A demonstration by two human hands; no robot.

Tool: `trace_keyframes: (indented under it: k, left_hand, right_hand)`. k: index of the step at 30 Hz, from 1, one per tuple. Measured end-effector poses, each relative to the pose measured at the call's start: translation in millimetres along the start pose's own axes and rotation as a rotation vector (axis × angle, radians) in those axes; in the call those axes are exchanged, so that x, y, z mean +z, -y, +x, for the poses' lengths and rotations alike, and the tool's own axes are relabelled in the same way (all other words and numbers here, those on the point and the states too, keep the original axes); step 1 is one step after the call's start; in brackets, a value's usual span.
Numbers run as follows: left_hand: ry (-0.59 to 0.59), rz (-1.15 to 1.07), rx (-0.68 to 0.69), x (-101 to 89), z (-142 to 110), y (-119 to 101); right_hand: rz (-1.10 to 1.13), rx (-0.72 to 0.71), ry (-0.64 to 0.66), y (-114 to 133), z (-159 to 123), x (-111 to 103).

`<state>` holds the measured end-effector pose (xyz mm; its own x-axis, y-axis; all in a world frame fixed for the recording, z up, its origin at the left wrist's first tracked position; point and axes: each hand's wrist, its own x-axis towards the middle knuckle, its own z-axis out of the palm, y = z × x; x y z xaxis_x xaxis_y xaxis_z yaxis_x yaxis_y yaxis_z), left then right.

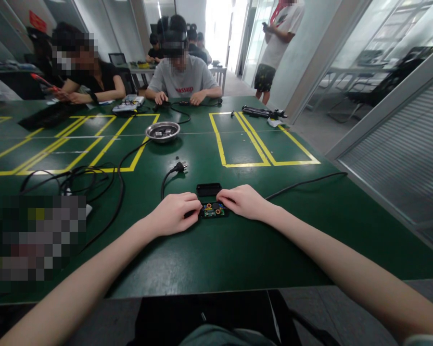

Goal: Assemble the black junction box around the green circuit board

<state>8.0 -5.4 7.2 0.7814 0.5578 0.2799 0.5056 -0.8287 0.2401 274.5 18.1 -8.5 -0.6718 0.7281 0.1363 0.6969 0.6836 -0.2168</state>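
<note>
A small black adapter case (215, 216) lies open on the green table in front of me, a circuit board (213, 208) with copper-coloured coils showing in it. At its left end, my left hand (176, 211) is closed, with thumb and fingers gripping the edge where the cable enters. My right hand (243, 201) pinches the opposite end, fingers closed at the upper right corner. Exactly what the fingertips press on is partly hidden. Just beyond the board sits the black cover (208, 189), hollow side up. A power plug (180, 167) on a black cord rests past my left hand.
A metal bowl (162, 131) with small metal parts stands farther back. Tangled black cables (72, 180) lie at left. Another cord (306, 181) runs off to the right. Yellow tape (245, 166) marks the table (274, 259). Across it, a co-worker (184, 77) handles a cable.
</note>
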Motion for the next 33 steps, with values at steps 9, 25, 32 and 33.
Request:
trace_keyframes:
  k: [9, 25, 32, 33]
  left_hand:
    - [-0.259, 0.004, 0.016, -3.2, -1.2, 9.9]
    - [-0.167, -0.066, -0.095, 10.5, -3.5, 11.7]
    - [-0.175, -0.097, -0.067, 8.9, -4.5, 9.2]
    - [-0.181, -0.096, -0.065, 9.1, -4.5, 9.1]
  right_hand:
    - [0.071, -0.135, -0.304, -7.2, -0.8, 9.1]
    - [0.391, -0.126, -0.212, -17.1, -9.1, 0.3]
    - [0.576, -0.133, -0.191, -12.9, -13.1, -5.4]
    - [0.602, -0.113, -0.195, -11.7, -13.0, -5.0]
